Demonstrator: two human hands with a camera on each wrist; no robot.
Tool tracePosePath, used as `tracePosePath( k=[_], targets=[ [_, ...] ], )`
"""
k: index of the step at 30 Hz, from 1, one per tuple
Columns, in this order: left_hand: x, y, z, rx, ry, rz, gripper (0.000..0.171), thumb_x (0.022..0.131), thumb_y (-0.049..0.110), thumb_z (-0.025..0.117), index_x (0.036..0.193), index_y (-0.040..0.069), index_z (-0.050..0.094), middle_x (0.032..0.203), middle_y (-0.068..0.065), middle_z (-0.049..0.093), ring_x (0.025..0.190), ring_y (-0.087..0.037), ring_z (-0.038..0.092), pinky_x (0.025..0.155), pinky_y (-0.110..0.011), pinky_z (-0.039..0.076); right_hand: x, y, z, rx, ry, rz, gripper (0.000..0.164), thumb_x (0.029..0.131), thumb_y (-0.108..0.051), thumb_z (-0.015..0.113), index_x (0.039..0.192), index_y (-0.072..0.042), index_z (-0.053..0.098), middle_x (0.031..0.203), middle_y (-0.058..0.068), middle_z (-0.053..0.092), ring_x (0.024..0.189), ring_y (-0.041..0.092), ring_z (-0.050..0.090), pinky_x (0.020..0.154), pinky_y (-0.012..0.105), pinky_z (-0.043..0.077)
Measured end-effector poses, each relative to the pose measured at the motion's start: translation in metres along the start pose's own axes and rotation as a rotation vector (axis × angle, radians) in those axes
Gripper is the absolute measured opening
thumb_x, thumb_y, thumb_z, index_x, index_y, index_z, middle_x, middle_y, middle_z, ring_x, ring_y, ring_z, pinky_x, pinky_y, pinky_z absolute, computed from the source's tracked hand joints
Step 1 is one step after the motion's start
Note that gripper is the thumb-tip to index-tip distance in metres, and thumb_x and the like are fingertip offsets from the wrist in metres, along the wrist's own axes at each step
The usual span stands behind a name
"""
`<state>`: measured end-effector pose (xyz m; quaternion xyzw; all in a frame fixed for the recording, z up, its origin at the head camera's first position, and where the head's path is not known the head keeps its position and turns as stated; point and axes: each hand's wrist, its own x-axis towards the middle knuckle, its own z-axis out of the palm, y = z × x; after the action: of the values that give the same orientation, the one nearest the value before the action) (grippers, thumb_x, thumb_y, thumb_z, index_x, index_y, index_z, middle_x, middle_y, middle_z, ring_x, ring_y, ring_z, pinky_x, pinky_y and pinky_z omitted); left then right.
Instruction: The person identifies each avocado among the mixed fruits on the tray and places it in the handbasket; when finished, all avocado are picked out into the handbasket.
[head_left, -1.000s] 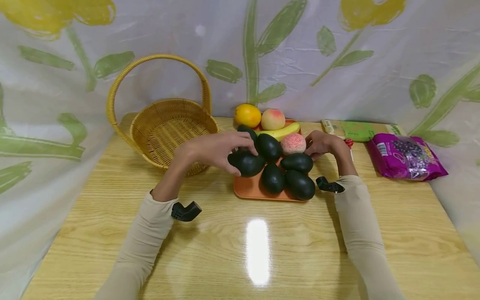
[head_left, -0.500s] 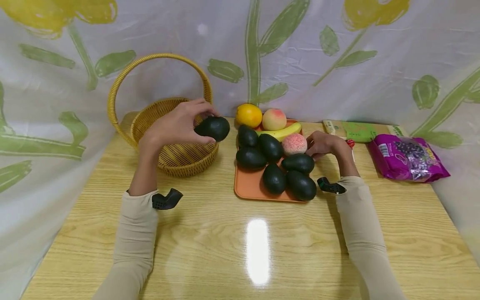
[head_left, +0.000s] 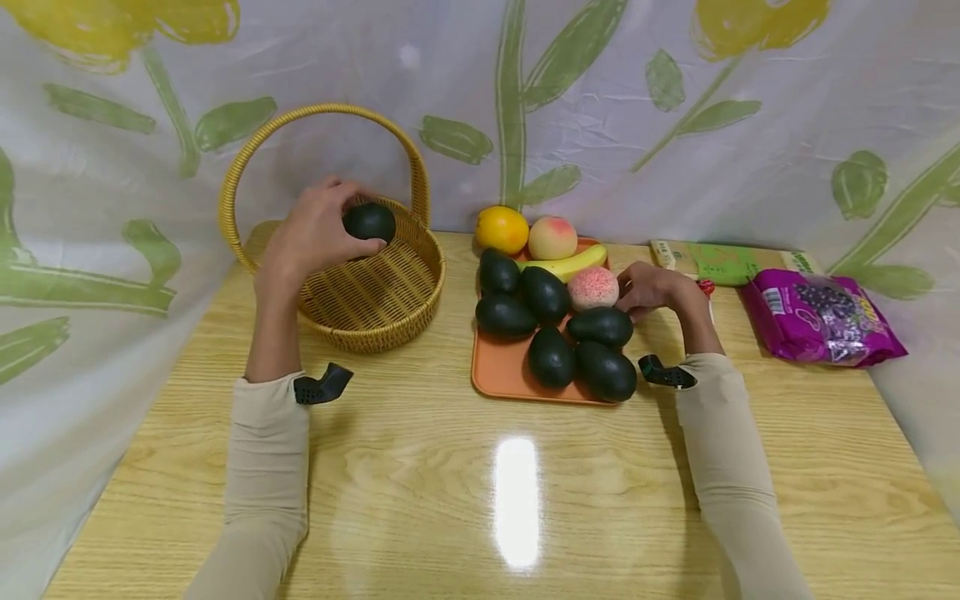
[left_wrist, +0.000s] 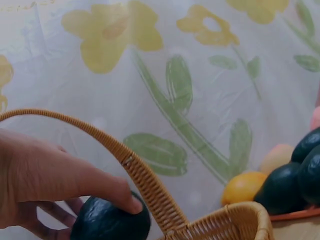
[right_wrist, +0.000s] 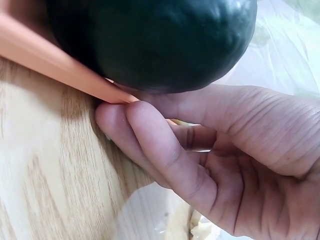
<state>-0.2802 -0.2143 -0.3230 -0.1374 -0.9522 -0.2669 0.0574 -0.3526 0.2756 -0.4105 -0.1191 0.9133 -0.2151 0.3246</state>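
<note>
Avocado (head_left: pixel 370 222): gripped in left hand (head_left: pixel 315 231), fingers curled, at basket (head_left: pixel 375 337) | tray (head_left: pixel 504 367): edge pinched by right hand (head_left: pixel 651 288)

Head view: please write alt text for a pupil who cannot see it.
A person's left hand holds a dark avocado over a wicker basket, while the right hand grips an orange tray by its edge. The tray holds six more avocados, a banana and round fruit; a purple packet lies further right.

Left wrist view cropped our held avocado (left_wrist: pixel 111 221). Head view: speckled pink fruit (head_left: pixel 594 288) hid part of right hand (head_left: pixel 656 287); we couldn't read purple grape bag's (head_left: pixel 823 318) fine print.
</note>
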Motion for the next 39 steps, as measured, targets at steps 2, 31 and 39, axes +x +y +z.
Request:
tracePosePath(
  k=[2, 31, 39],
  targets=[
    [0.001, -0.003, 0.001, 0.014, 0.012, -0.035, 0.060, 0.087, 0.027, 0.080, 0.139, 0.004, 0.061, 0.131, -0.024, 0.055, 0.117, -0.042, 0.053, 0.099, -0.060, 0.048, -0.001, 0.001, 0.000, 0.006, -0.002, 0.000, 0.043, 0.090, -0.017, 0.074, 0.126, 0.006, 0.066, 0.112, 0.016, 0.064, 0.087, 0.019, 0.061, 0.072, 0.023, 0.054],
    [0.006, -0.041, 0.030, 0.130, 0.061, -0.433, 0.068, 0.090, 0.018, 0.080, 0.146, -0.007, 0.050, 0.144, -0.038, 0.047, 0.132, -0.059, 0.046, 0.107, -0.074, 0.042, 0.000, 0.001, 0.002, 0.026, -0.002, -0.027, 0.043, 0.090, -0.016, 0.074, 0.125, 0.007, 0.066, 0.110, 0.015, 0.066, 0.081, 0.014, 0.062, 0.069, 0.022, 0.055],
    [0.009, -0.048, 0.034, 0.103, -0.036, -0.506, 0.063, 0.087, 0.008, 0.082, 0.142, -0.006, 0.054, 0.147, -0.038, 0.043, 0.132, -0.067, 0.043, 0.097, -0.096, 0.024, -0.003, 0.000, 0.001, 0.033, -0.002, -0.026, 0.041, 0.090, -0.015, 0.073, 0.123, 0.007, 0.065, 0.107, 0.013, 0.064, 0.079, 0.013, 0.061, 0.069, 0.022, 0.055]
  ],
)
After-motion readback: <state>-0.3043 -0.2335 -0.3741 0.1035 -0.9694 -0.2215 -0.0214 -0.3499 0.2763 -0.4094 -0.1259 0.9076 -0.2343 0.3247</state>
